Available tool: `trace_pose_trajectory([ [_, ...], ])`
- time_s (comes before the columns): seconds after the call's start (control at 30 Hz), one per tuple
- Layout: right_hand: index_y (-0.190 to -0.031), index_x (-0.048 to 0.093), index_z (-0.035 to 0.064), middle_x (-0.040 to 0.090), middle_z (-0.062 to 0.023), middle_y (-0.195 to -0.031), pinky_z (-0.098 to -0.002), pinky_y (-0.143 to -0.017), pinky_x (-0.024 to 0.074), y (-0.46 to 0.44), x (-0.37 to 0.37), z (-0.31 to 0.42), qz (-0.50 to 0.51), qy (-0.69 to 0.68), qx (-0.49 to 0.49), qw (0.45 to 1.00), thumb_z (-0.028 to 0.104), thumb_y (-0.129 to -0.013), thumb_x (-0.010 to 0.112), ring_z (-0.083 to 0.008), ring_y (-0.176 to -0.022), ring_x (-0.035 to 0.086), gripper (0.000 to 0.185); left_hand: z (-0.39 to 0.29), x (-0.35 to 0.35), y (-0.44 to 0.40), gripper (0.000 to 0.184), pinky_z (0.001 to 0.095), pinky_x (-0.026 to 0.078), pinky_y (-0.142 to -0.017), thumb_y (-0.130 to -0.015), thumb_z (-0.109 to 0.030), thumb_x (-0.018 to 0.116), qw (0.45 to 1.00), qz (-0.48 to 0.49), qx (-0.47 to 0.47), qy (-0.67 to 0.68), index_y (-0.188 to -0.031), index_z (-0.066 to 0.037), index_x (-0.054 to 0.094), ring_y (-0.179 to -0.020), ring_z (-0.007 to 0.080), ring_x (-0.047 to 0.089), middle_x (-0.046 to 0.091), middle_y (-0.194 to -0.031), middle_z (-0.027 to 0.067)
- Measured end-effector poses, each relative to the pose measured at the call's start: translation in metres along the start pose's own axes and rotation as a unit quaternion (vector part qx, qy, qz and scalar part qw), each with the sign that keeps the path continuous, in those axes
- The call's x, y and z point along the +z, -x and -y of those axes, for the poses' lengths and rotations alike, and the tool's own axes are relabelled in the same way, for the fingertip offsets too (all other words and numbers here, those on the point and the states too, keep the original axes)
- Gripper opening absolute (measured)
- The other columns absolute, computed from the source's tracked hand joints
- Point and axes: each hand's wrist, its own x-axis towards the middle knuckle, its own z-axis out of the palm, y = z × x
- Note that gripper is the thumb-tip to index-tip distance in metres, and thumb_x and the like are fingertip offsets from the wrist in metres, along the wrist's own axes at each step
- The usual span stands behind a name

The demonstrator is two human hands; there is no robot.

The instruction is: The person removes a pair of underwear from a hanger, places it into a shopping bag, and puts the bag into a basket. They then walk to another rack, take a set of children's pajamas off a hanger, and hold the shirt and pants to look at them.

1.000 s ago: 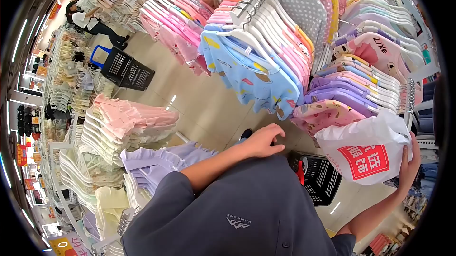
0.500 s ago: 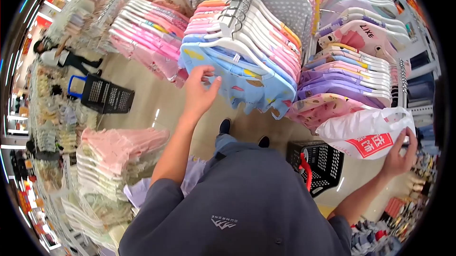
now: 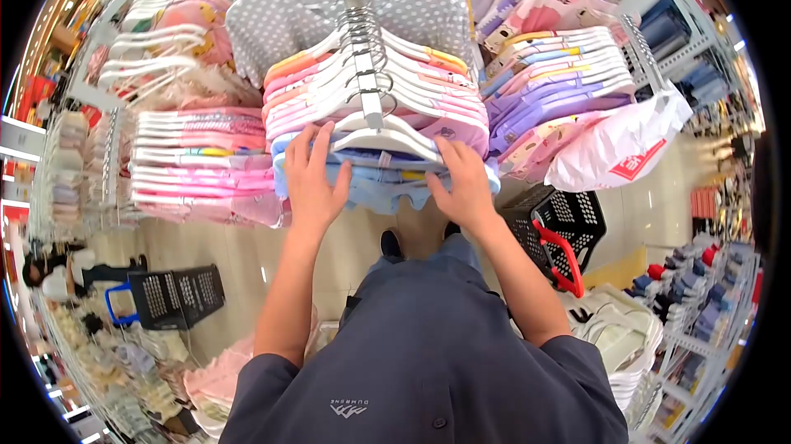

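In front of me, light blue children's tops (image 3: pixel 379 191) hang at the near end of a metal rail (image 3: pixel 358 57) on white hangers (image 3: pixel 386 137). My left hand (image 3: pixel 313 180) grips the tops at their left shoulder, fingers over the far side and thumb in front. At the right shoulder my right hand (image 3: pixel 463 184) does the same, its fingertips behind the fabric. Behind them hang pink and orange garments (image 3: pixel 288 86) on white hangers. A white plastic bag (image 3: pixel 606 143) with a red print hangs from the rack on the right, apart from both hands.
A black basket (image 3: pixel 568 226) with a red handle stands on the floor to the right. Pink clothes (image 3: pixel 202 172) hang at left, purple ones (image 3: pixel 535 114) at right. Farther left are another black basket (image 3: pixel 177 296) with a blue handle and a person (image 3: pixel 74 273).
My right hand has left the white bag and come to the blue tops' right shoulder. My left hand has closed on their left side. The view has turned and shifted.
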Motion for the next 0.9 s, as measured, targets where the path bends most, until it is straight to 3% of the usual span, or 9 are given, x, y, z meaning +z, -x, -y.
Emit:
trace_pose_trajectory([
  [0.13,-0.112,0.056,0.0008,0.056,-0.0161,-0.093,-0.0434,-0.079,0.0434,0.013,0.001,-0.004,-0.040,-0.016,0.004,0.999,0.000,-0.072,0.060,-0.0359,-0.089,0.054,0.041,0.015,0.004,-0.012,0.049,0.0420,0.038,-0.092,-0.068,-0.009,0.071,1.000,0.007,0.006,0.004,-0.116,-0.005,0.059,-0.104,0.0340,0.047,0.052,-0.114,0.0158],
  [0.3,-0.119,0.054,0.0006,0.057,-0.0178,-0.108,-0.0412,-0.090,0.0433,-0.004,-0.021,-0.014,0.023,-0.094,0.005,0.995,0.012,-0.079,0.065,-0.0347,-0.103,0.055,0.043,0.014,0.010,-0.017,0.038,0.0437,0.038,-0.092,-0.066,-0.007,0.071,1.000,-0.003,0.006,-0.028,-0.102,-0.003,0.061,-0.110,0.0369,0.046,0.048,-0.120,0.0198],
  [0.37,-0.123,0.053,0.0005,0.056,-0.0192,-0.116,-0.0405,-0.095,0.0421,-0.020,-0.023,-0.025,0.031,-0.151,0.006,0.988,0.018,-0.082,0.067,-0.0348,-0.110,0.054,0.047,0.013,0.010,-0.019,0.041,0.0452,0.036,-0.098,-0.066,-0.006,0.071,0.998,0.003,0.029,-0.047,-0.105,-0.003,0.058,-0.118,0.0399,0.044,0.043,-0.130,0.0233],
  [0.43,-0.131,0.048,0.0005,0.050,-0.0219,-0.131,-0.0399,-0.103,0.0372,-0.041,-0.024,-0.040,-0.005,-0.103,-0.020,0.994,0.031,-0.086,0.066,-0.0348,-0.123,0.048,0.057,0.013,0.011,-0.025,0.056,0.0454,0.034,-0.104,-0.065,-0.006,0.071,0.998,-0.002,-0.042,0.056,-0.118,-0.004,0.053,-0.126,0.0415,0.040,0.039,-0.138,0.0247],
  [0.47,-0.134,0.045,0.0006,0.046,-0.0229,-0.136,-0.0433,-0.106,0.0338,-0.049,-0.018,-0.048,0.021,-0.125,0.001,0.992,0.036,-0.087,0.063,-0.0371,-0.127,0.043,0.062,0.014,0.009,-0.033,0.073,0.0452,0.032,-0.106,-0.065,-0.007,0.070,0.999,0.029,-0.012,0.030,-0.133,-0.003,0.043,-0.129,0.0416,0.037,0.037,-0.140,0.0253],
  [0.57,-0.137,0.042,0.0012,0.044,-0.0206,-0.138,-0.0433,-0.109,0.0282,-0.065,-0.007,-0.055,0.003,-0.049,-0.054,0.997,0.039,-0.089,0.061,-0.0362,-0.131,0.039,0.064,0.027,0.018,-0.049,0.081,0.0457,0.032,-0.107,-0.067,-0.008,0.069,0.997,0.065,0.039,0.002,-0.140,-0.001,0.036,-0.130,0.0415,0.036,0.037,-0.141,0.0255],
  [0.63,-0.137,0.042,0.0011,0.045,-0.0212,-0.136,-0.0458,-0.108,0.0286,-0.070,-0.002,-0.055,-0.005,-0.047,-0.062,0.997,0.042,-0.089,0.060,-0.0383,-0.128,0.039,0.066,0.028,0.020,-0.054,0.078,0.0458,0.032,-0.107,-0.070,-0.012,0.068,0.994,0.091,0.059,-0.017,-0.140,0.000,0.036,-0.129,0.0421,0.037,0.037,-0.140,0.0258],
  [0.73,-0.129,0.050,0.0038,0.051,-0.0175,-0.118,-0.0467,-0.095,0.0357,-0.077,-0.007,-0.056,-0.034,-0.013,-0.102,0.994,0.046,-0.085,0.062,-0.0347,-0.109,0.046,0.063,0.035,0.030,-0.048,0.071,0.0470,0.034,-0.104,-0.074,-0.020,0.066,0.991,0.090,0.031,-0.096,-0.137,0.000,0.040,-0.127,0.0413,0.039,0.039,-0.138,0.0252],
  [0.9,-0.118,0.054,0.0035,0.051,-0.0156,-0.111,-0.0453,-0.090,0.0373,-0.072,0.002,-0.062,0.008,-0.079,-0.048,0.996,0.046,-0.083,0.064,-0.0338,-0.106,0.047,0.057,0.060,0.030,-0.028,0.061,0.0460,0.034,-0.105,-0.075,-0.021,0.065,0.986,0.133,-0.059,-0.079,-0.131,-0.002,0.047,-0.125,0.0413,0.040,0.041,-0.135,0.0235],
])
